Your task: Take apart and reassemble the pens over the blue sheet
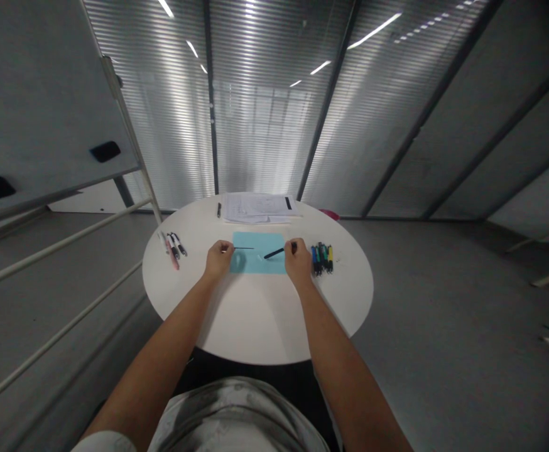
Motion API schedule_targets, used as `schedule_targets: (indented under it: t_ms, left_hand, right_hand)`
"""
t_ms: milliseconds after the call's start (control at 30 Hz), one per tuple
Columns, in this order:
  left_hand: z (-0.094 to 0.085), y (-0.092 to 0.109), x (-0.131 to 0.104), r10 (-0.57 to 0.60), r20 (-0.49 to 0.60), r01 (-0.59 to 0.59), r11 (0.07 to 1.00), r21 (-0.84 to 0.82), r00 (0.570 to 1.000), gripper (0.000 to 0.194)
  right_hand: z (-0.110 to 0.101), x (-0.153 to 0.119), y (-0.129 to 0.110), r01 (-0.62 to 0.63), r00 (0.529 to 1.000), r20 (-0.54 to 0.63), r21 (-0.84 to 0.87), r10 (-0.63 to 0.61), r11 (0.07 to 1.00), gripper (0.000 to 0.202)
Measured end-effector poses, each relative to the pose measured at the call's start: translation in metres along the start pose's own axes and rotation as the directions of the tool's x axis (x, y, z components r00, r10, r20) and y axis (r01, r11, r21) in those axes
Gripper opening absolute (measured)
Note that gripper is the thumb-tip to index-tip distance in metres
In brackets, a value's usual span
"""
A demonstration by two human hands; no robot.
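Note:
My left hand (220, 258) is closed in a pinch over the left edge of a light blue sheet (260, 267). Out of its fingertips, pointing right, sticks a thin dark rod (244, 248) that looks like a pen refill. At the sheet's right edge my right hand (298, 258) grips a black pen barrel (273, 253), tilted with its free end toward the lower left. A tiny pale piece (260, 257) shows on the sheet by that end; its kind is too small to tell. Fingers partly hide both held things.
Several pens with blue, green and yellow parts (322, 258) lie right of my right hand. More pens (174, 246) lie at the table's left. Behind the sheet are stacked papers (255, 208) and a dark pen (218, 210). A whiteboard frame (145, 176) stands left of the round white table (255, 333).

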State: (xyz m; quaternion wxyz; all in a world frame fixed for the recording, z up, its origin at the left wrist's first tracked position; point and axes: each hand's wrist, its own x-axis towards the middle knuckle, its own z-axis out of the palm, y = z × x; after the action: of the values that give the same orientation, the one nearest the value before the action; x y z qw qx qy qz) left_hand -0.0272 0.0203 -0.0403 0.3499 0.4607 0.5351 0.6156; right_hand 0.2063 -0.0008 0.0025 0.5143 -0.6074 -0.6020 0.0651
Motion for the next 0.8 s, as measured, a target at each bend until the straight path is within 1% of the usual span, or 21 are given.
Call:
schedule_targets:
  t_ms: [100,167,233,333,433,500,567,667,800]
  left_hand:
    - [0.000,0.001,0.000,0.064,-0.008,-0.063,0.995,0.076,0.998,0.006]
    - [0.000,0.002,-0.001,0.069,-0.017,-0.067,0.995,0.074,0.997,0.006]
    - [0.001,0.004,-0.003,0.058,-0.023,-0.057,0.997,0.050,0.998,0.005]
    - [0.001,0.008,-0.006,0.018,-0.019,-0.018,1.000,-0.001,1.000,0.008]
    - [0.002,0.013,-0.009,-0.026,-0.030,0.024,0.998,-0.061,0.999,0.010]
    - [0.003,0.016,-0.010,-0.036,-0.034,0.033,0.996,-0.082,0.999,0.011]
    - [0.003,0.017,-0.010,-0.025,-0.021,0.023,0.997,-0.079,0.999,0.011]
    - [0.003,0.017,-0.010,0.010,0.027,-0.009,0.999,-0.051,1.000,0.012]
    - [0.004,0.019,-0.012,0.045,0.098,-0.045,0.999,-0.005,0.994,0.015]
  right_hand:
    - [0.001,0.001,0.002,-0.003,0.999,-0.053,0.025,0.004,1.000,0.027]
    - [0.001,0.002,0.003,-0.009,0.997,-0.080,0.047,0.013,0.999,0.027]
    - [0.002,0.003,0.004,-0.013,0.998,-0.064,0.054,0.017,0.998,0.026]
    - [0.004,0.002,0.006,-0.032,0.999,0.014,-0.020,0.032,0.999,0.020]
    - [0.007,-0.002,0.008,-0.041,0.990,0.127,-0.204,0.068,0.978,0.015]
    - [0.009,-0.004,0.011,0.002,0.974,0.216,-0.334,0.075,0.942,0.014]
    - [0.011,-0.007,0.013,0.083,0.955,0.293,-0.422,0.049,0.903,0.012]
    - [0.012,-0.009,0.016,0.166,0.935,0.354,-0.461,0.008,0.872,0.014]
    - [0.011,-0.010,0.012,0.166,0.939,0.343,-0.449,-0.002,0.878,0.014]
